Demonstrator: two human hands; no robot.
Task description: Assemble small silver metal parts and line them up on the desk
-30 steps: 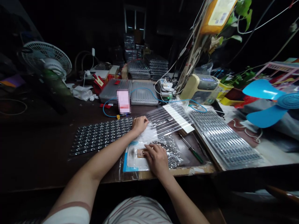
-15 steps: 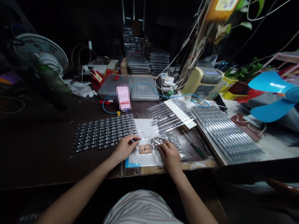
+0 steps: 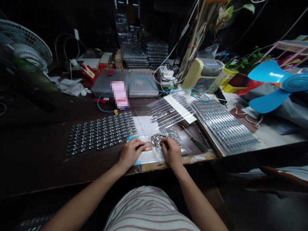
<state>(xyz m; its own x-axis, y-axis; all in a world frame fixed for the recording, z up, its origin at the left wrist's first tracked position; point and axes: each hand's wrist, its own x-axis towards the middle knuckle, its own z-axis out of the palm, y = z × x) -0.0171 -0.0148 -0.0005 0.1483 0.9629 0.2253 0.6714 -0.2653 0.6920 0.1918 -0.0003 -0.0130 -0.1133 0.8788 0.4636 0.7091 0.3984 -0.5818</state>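
Note:
My left hand (image 3: 131,152) has thumb and fingertips closed together at the left part of a small tan block (image 3: 148,147). A tiny shiny bit shows at those fingertips, too small to name. The block lies on a white sheet (image 3: 146,157) with blue edges and is partly covered by my fingers. My right hand (image 3: 172,152) is at a pile of small shiny metal parts (image 3: 157,140) on clear plastic. Its thumb and index finger are bent toward each other; what they hold, if anything, is hidden.
Rows of black strips with metal fittings (image 3: 103,131) lie at left. Clear plastic trays (image 3: 168,110) are behind the hands, more (image 3: 226,125) at right. A green-handled screwdriver (image 3: 193,139) lies right of the pile. A blue-bladed fan (image 3: 271,83) stands at far right.
My left hand has moved right, onto the tan block, and its fingers have closed. My right hand stays by the metal parts with its fingers slightly shifted. The whole view has shifted a little.

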